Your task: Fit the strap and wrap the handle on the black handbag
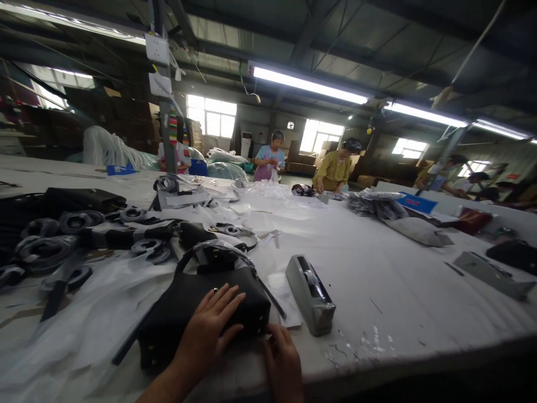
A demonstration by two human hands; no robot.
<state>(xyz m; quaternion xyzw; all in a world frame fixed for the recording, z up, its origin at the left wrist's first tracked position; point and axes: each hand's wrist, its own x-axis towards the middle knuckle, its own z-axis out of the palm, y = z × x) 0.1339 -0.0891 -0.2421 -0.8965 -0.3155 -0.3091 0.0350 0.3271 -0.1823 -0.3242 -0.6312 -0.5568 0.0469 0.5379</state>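
A black handbag (163,313) lies on its side near the table's front edge, its handle partly wrapped in clear plastic. My left hand (210,324) rests flat on the bag, fingers stretched out and thumb apart. At the bag's right corner, beside small metal studs, my right hand (283,358) has thumb and fingers pinched on the edge. Just to the right stands a grey tape dispenser (321,316) with a roll of clear tape, partly on a white sheet (277,285).
Rolled, wrapped straps (46,252) and more black bags (88,198) crowd the left. A second dispenser (493,274) stands at the right. Plastic scraps (373,341) lie near the front edge. Across the white table (377,268), two people work near a pile of plastic (268,193).
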